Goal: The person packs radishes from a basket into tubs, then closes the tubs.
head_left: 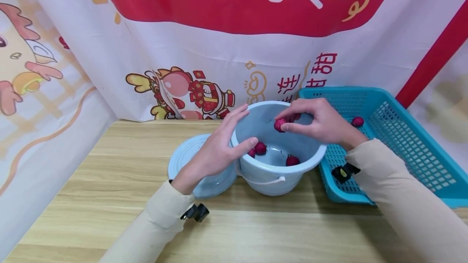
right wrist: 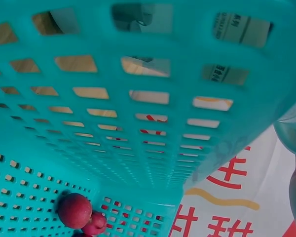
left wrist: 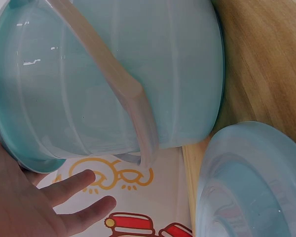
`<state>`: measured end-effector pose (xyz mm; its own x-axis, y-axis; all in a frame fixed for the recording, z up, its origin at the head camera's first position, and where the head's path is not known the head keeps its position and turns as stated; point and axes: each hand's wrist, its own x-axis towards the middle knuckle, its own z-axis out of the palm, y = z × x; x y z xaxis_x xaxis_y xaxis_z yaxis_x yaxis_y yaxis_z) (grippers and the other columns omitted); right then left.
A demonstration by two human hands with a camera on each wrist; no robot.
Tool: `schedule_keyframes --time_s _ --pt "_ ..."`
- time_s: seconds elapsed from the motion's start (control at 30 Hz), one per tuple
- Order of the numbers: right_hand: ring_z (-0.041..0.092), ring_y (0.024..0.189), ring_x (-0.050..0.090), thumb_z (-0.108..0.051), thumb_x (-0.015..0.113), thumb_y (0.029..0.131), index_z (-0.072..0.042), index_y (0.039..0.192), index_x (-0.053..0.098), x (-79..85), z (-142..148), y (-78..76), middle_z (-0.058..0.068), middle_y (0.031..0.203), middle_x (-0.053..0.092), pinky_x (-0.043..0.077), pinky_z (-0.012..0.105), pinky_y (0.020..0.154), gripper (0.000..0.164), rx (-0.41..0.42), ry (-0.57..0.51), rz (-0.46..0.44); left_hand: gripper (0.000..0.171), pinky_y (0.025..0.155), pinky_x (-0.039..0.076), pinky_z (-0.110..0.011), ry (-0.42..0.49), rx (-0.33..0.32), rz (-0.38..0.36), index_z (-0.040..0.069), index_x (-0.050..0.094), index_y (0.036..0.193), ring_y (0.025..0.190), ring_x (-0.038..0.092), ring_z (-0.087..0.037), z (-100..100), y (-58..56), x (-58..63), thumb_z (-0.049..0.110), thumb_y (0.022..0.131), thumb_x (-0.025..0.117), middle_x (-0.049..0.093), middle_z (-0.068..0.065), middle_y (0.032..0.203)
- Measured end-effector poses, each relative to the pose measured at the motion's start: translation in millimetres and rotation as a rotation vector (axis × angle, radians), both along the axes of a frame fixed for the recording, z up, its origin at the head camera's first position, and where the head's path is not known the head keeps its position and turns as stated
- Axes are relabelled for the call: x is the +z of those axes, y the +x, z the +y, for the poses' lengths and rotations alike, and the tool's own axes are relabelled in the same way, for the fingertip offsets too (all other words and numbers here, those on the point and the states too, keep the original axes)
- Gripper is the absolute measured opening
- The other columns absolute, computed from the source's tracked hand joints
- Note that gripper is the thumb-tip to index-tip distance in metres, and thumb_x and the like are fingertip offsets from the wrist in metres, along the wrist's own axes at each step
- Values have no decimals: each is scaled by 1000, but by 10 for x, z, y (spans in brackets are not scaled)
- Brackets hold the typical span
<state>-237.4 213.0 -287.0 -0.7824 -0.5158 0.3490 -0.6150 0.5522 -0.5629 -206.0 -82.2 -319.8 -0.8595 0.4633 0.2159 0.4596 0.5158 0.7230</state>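
Observation:
In the head view my right hand (head_left: 317, 120) pinches a small, round red radish (head_left: 280, 125) over the pale blue bucket (head_left: 281, 182). Another red shape shows beneath those fingers; whether it is held too, I cannot tell. Several radishes (head_left: 292, 160) lie on the bucket's floor, with thin dark strands around them. My left hand (head_left: 218, 149) rests at the bucket's left rim, its fingers straight and spread and the thumb over the edge. From the left wrist, the hand (left wrist: 44, 202) appears beside the rim, below the bucket's handle (left wrist: 123, 89).
A round blue lid (head_left: 183, 149) lies left of the bucket on the wooden table (head_left: 109, 190). To the right stands a teal perforated basket (head_left: 431, 173), with radishes (right wrist: 75, 211) at its far end. Behind hangs a printed cloth (head_left: 204, 48).

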Motion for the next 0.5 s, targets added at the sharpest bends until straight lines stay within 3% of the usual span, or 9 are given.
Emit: schedule_keyframes --time_s 0.5 --pt "17 111 67 -22 86 88 -22 120 81 0 -2 -9 -3 116 79 60 40 86 33 -6 38 1 79 120 37 -72 1 3 -3 32 29 167 163 27 -22 0 14 2 57 99 60 15 22 176"
